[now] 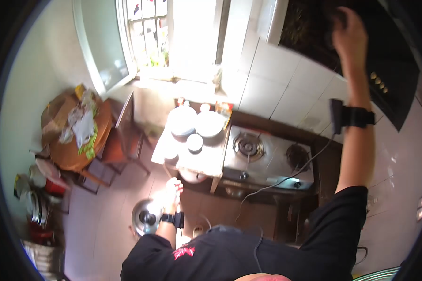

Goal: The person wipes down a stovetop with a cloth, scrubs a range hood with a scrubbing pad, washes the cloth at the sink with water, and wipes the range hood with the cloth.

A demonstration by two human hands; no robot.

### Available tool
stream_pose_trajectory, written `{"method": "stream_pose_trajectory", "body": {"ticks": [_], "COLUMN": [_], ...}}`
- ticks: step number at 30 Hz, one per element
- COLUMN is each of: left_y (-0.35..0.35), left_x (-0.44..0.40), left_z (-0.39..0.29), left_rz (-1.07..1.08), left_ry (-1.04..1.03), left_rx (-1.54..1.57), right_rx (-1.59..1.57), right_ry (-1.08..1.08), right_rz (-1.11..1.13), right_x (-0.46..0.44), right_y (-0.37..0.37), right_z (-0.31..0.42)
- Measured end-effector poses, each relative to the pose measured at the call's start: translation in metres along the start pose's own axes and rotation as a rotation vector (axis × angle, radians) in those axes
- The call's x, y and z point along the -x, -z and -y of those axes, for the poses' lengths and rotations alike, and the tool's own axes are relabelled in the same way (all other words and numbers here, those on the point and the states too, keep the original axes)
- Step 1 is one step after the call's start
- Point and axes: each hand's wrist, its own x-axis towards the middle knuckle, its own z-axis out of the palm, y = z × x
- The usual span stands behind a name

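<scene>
My right hand [350, 35] is raised high at the upper right, in front of the dark range hood [305, 28]. Its fingers are curled around something dark that blends into the shadow, so I cannot make it out. Low near my body is my left hand [173, 189], bright with glare, its fingers loosely bent and no object visible in them. Just beyond the left wrist, lower down, is a round metal lid or pan [146, 216] with a dark centre. The white-topped table [197, 161] stands in front of the left hand, bearing white bowls or pots [183, 121].
A two-burner gas stove [272, 161] adjoins the table, with a thin cable hanging across it from my right wrist. At left are a round wooden table [70, 152] with bags and greens, a chair [122, 145], and stacked pots [33, 206]. An open window [103, 51] lets in strong light.
</scene>
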Motion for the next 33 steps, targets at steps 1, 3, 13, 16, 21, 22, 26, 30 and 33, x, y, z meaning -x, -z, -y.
{"method": "stream_pose_trajectory", "body": {"ticks": [1,3,13,16,21,22,26,30,33], "left_y": [-0.005,-0.014,-0.032,-0.040,-0.048,-0.044,-0.053,-0.060,-0.073], "left_x": [-0.010,-0.027,-0.054,-0.053,-0.048,-0.054,-0.052,-0.052,-0.049], "left_z": [-0.002,0.002,0.023,0.027,0.015,0.024,0.031,0.044,0.030], "left_rz": [0.050,0.066,0.169,0.179,0.200,0.220,0.225,0.296,0.273], "left_ry": [0.057,0.152,0.321,0.351,0.379,0.359,0.373,0.441,0.414], "left_rx": [0.030,0.017,-0.062,-0.085,-0.121,-0.147,-0.165,-0.205,-0.205], "right_rx": [-0.071,-0.244,-0.032,-0.127,0.022,0.063,0.091,-0.042,0.096], "right_ry": [0.040,0.099,-0.060,0.072,-0.067,-0.159,-0.063,0.050,-0.034], "right_rz": [-0.003,0.118,0.012,0.203,0.129,0.062,-0.011,0.220,0.111], "right_x": [-0.004,0.007,-0.032,-0.008,-0.011,-0.022,-0.052,-0.010,-0.007], "right_y": [0.001,0.005,-0.006,0.008,0.023,0.022,-0.016,0.011,0.020], "right_z": [0.031,0.072,0.030,0.077,-0.002,-0.018,0.008,0.057,-0.011]}}
